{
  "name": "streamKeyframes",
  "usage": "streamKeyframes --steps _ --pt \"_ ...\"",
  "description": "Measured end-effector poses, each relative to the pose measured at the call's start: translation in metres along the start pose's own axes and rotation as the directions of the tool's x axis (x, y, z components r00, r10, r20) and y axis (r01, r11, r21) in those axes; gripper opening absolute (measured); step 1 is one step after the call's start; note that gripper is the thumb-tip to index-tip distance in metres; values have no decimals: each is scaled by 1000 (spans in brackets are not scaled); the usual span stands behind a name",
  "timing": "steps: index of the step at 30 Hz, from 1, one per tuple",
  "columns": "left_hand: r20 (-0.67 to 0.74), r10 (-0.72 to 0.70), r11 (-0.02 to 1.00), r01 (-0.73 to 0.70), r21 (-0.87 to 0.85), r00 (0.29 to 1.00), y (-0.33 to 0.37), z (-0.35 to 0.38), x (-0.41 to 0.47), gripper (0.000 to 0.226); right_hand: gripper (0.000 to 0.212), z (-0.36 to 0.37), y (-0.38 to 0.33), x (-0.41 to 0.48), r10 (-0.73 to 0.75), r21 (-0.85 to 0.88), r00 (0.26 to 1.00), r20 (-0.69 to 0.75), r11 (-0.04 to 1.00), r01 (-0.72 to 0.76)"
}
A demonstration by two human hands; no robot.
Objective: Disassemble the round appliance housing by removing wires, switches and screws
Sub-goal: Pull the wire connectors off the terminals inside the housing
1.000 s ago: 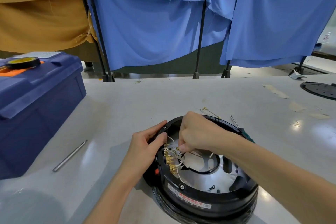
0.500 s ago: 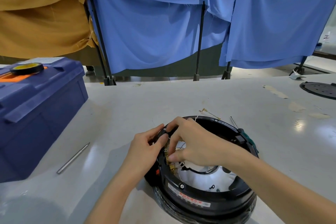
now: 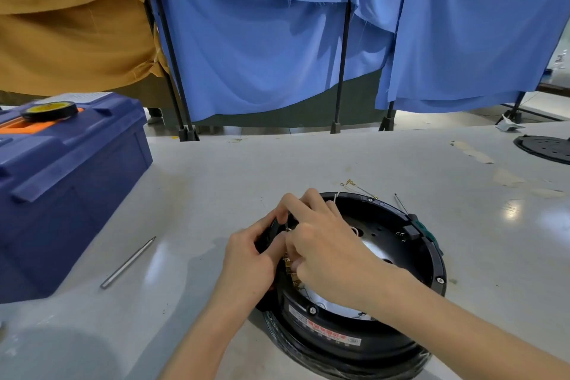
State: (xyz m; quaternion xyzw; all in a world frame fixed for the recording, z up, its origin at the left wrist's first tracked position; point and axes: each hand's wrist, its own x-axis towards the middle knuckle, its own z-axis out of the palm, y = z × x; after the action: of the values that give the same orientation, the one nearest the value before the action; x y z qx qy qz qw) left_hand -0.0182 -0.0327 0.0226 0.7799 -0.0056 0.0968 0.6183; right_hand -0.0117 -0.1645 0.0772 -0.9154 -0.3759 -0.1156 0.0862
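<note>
The round black appliance housing point(image 3: 425, 259) lies open side up on the table, with a shiny metal floor and a red-and-white label on its near wall. My left hand point(image 3: 249, 256) grips the housing's left rim. My right hand point(image 3: 320, 244) reaches over the same rim, its fingers pinched on a thin white wire point(image 3: 288, 227) close to a row of brass terminals point(image 3: 290, 268). More white wire point(image 3: 354, 230) shows inside, beyond my right hand. The spot where my fingers meet is mostly hidden.
A blue toolbox point(image 3: 61, 182) with a roll of black tape point(image 3: 49, 109) on its lid stands at the left. A metal rod point(image 3: 128, 262) lies on the table beside it. Removed wires with brass ends point(image 3: 357, 187) and a green-handled screwdriver point(image 3: 422, 227) lie behind the housing. A black disc point(image 3: 546, 148) sits far right.
My right hand has moved from the middle of the housing to the left rim, meeting my left hand there. The housing has stayed in place.
</note>
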Motion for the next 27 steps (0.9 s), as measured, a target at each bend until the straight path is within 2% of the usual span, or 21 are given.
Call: streamKeyframes --steps 5,23,27 --pt "9 30 999 -30 32 1000 -2 -1 2 33 5 -1 1 -1 19 38 1000 -11 999 -19" --pt "-40 -43 998 44 37 998 -1 2 2 41 24 7 0 -4 86 138 994 -65 987 -76" --pt "-79 -44 999 46 23 996 -3 2 4 42 25 6 13 -7 200 245 978 -49 952 -183"
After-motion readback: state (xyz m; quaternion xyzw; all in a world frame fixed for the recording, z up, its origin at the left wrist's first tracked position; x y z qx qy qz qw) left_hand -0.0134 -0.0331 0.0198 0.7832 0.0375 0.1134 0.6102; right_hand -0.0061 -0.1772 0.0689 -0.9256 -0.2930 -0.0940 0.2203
